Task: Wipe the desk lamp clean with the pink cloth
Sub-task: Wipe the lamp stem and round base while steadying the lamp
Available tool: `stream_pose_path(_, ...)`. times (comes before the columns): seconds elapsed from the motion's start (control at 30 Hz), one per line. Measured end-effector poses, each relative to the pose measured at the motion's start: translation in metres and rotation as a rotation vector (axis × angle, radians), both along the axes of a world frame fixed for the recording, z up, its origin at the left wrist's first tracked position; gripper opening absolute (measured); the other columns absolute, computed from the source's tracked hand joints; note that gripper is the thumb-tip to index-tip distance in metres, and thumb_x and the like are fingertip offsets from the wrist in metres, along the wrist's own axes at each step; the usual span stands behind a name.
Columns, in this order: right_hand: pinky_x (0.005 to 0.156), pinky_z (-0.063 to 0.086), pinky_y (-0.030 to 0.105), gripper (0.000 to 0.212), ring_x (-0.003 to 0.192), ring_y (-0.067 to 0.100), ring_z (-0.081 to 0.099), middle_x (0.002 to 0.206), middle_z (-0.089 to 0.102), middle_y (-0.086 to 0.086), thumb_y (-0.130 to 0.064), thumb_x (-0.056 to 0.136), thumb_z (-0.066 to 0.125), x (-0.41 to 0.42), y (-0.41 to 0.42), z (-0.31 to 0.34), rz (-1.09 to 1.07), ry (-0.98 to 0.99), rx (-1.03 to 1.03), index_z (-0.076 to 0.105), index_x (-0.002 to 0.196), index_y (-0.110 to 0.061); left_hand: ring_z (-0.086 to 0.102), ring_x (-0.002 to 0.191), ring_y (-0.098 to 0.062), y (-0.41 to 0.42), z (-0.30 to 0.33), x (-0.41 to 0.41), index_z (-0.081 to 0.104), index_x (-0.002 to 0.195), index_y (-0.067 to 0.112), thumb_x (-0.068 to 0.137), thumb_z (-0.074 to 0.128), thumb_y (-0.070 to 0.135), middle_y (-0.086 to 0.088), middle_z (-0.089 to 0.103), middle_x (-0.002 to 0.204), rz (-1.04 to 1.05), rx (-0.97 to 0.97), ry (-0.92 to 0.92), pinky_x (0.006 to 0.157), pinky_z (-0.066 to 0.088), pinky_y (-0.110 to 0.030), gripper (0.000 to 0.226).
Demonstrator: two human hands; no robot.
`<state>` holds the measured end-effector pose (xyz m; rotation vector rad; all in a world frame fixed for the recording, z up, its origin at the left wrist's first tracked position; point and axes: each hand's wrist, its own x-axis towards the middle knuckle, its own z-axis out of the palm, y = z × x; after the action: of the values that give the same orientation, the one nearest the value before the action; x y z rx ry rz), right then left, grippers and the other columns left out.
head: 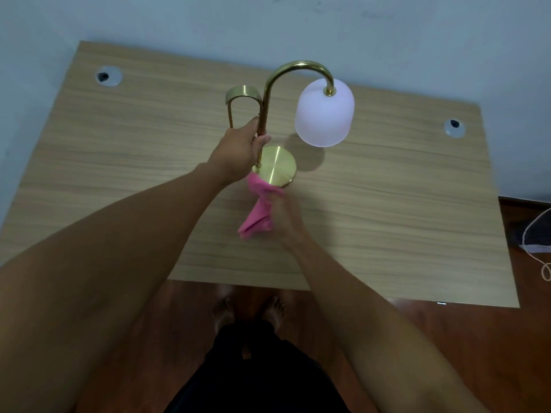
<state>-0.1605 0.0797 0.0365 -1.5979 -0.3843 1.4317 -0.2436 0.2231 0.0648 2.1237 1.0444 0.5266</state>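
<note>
- The brass desk lamp with a curved neck and frosted white glass shade [275,120] stands upright near the middle of the light wood-grain desk [119,162].
- The left hand [238,153] is clenched around the lamp's thin upright stem, steadying it just above the round brass base [275,165].
- The right hand [284,222] grasps the bunched pink cloth [261,207]; the cloth's upper end touches the near edge of the base.
- Judgement: work is at the base, so wiping is under way. Nothing shows whether the stem, the neck, the shade or the brass hook-shaped handle [243,98] have been wiped.
- No dust or smears can be made out on any surface, so cleanliness cannot be verified.
- The right hand is motion-blurred; its finger placement on the cloth is unclear.
- The left palm hides part of the stem, and the shade's underside is out of sight.
</note>
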Motion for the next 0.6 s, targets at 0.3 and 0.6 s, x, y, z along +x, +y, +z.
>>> stream_pose_path(0.3, 0.081, 0.054, 0.060, 0.023, 0.084, 0.033, 0.063, 0.086, 0.066, 0.013, -0.013, 0.095, 0.053, 0.085, 0.047, -0.003, -0.351, -0.236, 0.196, 0.072, 0.096, 0.000, 0.064, 0.078, -0.024, 0.000, 0.002, 0.002, 0.057, 0.108, 0.016, 0.103, 0.050, 0.032, 0.002, 0.062, 0.081, 0.028, -0.003, 0.026, 0.070, 0.049, -0.034, 0.019)
stream_pose_path(0.6, 0.124, 0.022, 0.056, 0.060, 0.151, 0.037, 0.034, 0.161, 0.043, 0.014, -0.013, 0.094, 0.048, 0.024, 0.041, -0.077, 0.533, -1.341, 0.117, 0.047, 0.154, -0.011, 0.069, 0.078, -0.026, -0.001, 0.003, 0.000, 0.058, 0.106, 0.016, 0.100, 0.048, 0.037, -0.005, 0.068, 0.081, 0.017, -0.032, -0.021, 0.077, 0.058, -0.049, 0.024)
